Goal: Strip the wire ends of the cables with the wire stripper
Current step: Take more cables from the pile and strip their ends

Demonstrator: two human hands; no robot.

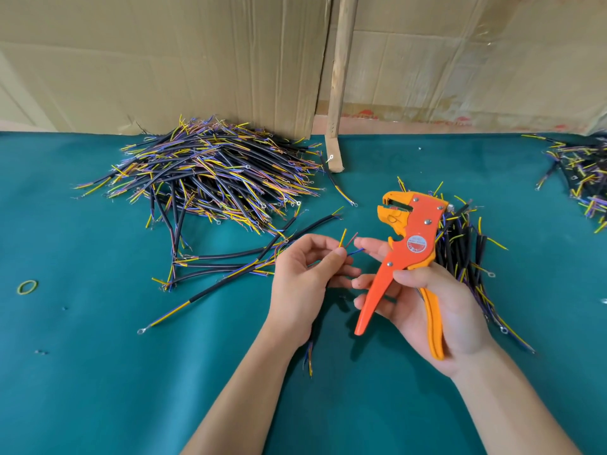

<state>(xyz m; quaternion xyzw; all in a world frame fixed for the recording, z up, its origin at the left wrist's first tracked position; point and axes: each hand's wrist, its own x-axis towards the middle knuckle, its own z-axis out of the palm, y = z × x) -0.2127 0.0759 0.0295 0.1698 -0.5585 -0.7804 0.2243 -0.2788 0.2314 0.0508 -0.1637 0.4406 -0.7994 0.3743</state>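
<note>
- Wire stripper [407, 254]: orange body, yellow jaw end and yellow second handle, round red label mid-body, three silver rivets that I can count. Just right of frame centre, head pointing to 11 o'clock, handles trailing to 6.
- My right hand [430, 310] grips the stripper: thumb across the body, fingers curled behind the handles. The jaws stand apart with nothing in them.
- My left hand [302, 284] pinches one cable [343, 239] between thumb and fingers, just at 9 o'clock of the stripper. Three coloured wires fan out of the pinch: yellow, pinkish, blue. The black sheath runs down behind the palm, I think; mostly hidden.
- Three cable heaps on the green mat [98, 372]: big heap [210, 169] at 10 o'clock, small bunch [466, 251] behind the right hand, edge heap [584, 172] at 2 o'clock.
- One yellow-green rubber band [27, 287] at 9 o'clock.
</note>
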